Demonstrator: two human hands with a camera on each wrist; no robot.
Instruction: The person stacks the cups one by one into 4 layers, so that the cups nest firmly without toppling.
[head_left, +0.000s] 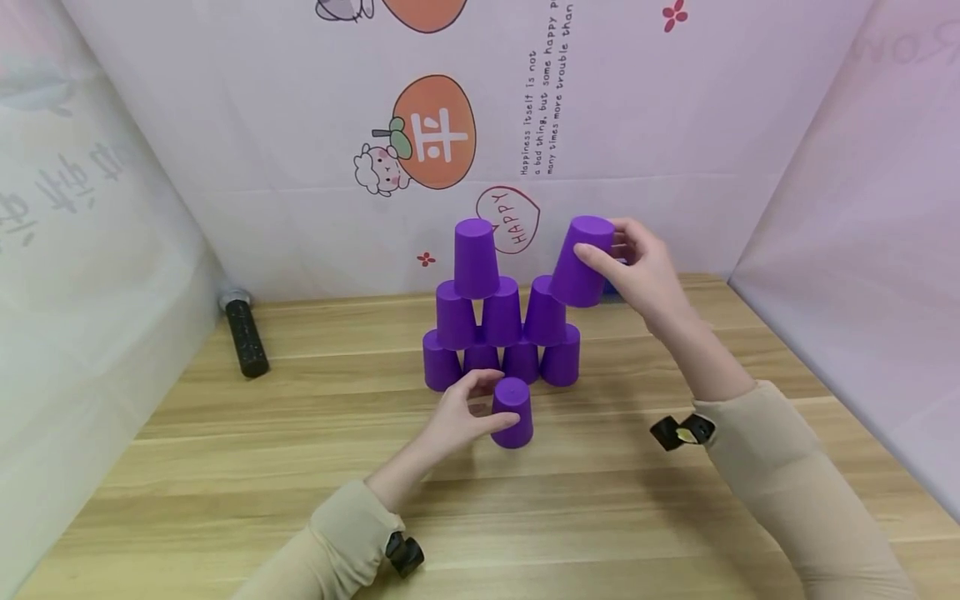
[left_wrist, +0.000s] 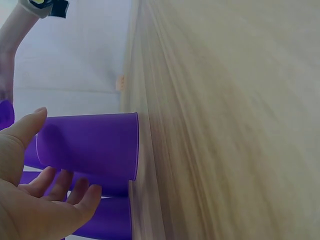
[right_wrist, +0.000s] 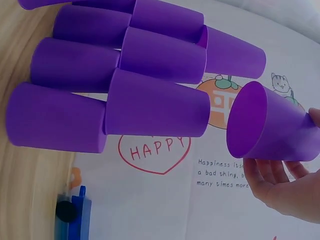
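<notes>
Purple cups stand upside down in a stacked tower. Its bottom row (head_left: 442, 362) and second row (head_left: 501, 312) hold several cups, and a single cup (head_left: 476, 258) tops the left side. My right hand (head_left: 645, 271) grips another purple cup (right_wrist: 280, 125), tilted, beside the tower's upper right; the right wrist view shows its open mouth facing the stack. In front of the tower, one more upside-down cup (head_left: 513, 425) stands on the table. My left hand (left_wrist: 45, 200) is around this cup, thumb on the near side, fingers loosely spread; firm contact is not visible.
A black microphone (head_left: 246, 333) lies at the table's left back. Behind the right hand, a blue object (right_wrist: 79, 215) sits by the back wall, partly hidden in the head view. Printed white cloth (head_left: 300, 167) encloses the wooden table (head_left: 225, 467) at the back and sides.
</notes>
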